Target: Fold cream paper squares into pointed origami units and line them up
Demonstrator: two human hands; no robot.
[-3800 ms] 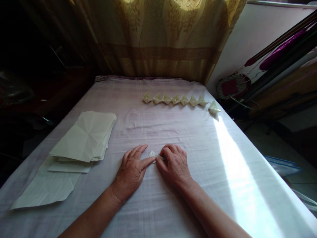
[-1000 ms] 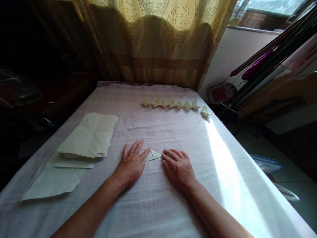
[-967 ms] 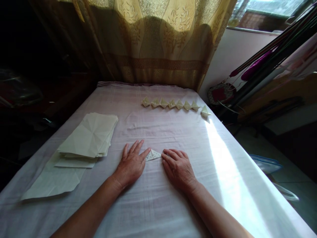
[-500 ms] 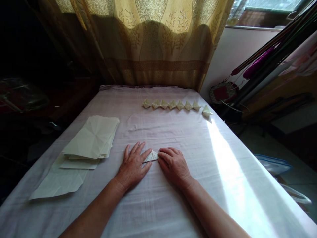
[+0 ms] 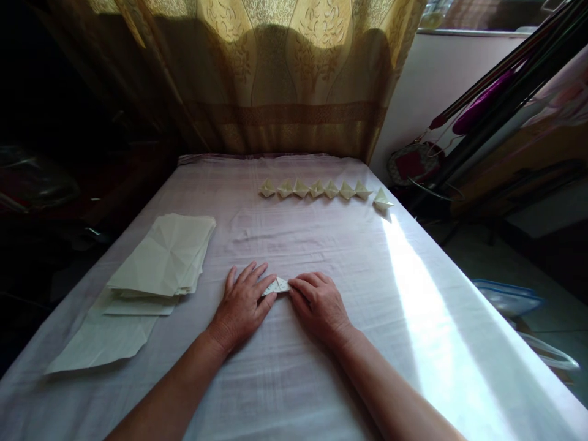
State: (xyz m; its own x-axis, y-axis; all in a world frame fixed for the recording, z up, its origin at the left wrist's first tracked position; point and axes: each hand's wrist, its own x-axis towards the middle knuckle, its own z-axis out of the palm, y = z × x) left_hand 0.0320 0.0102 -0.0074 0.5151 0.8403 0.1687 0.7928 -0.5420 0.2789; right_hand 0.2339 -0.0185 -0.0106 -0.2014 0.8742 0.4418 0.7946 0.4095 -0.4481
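Note:
A small folded paper piece [image 5: 278, 285] lies on the pale cloth-covered table [image 5: 298, 245] between my two hands. My left hand [image 5: 240, 304] rests flat with its fingers spread, and its forefinger presses on the left part of the piece. To the right, my right hand [image 5: 320, 305] lies palm down, its fingertips touching the right end of the piece. Neither hand has lifted the paper off the cloth.
A row of several finished folded paper pieces [image 5: 321, 188] stretches along the far side of the table. A stack of creased sheets [image 5: 163, 254] sits at the left over a loose sheet [image 5: 96, 343]. A curtain [image 5: 285, 73] hangs behind. Poles and a plastic bag [image 5: 505, 299] are at the right.
My hands have drawn closer together over the folded piece, so less of it shows. The view has shifted slightly. The row and the stack have stayed where they were.

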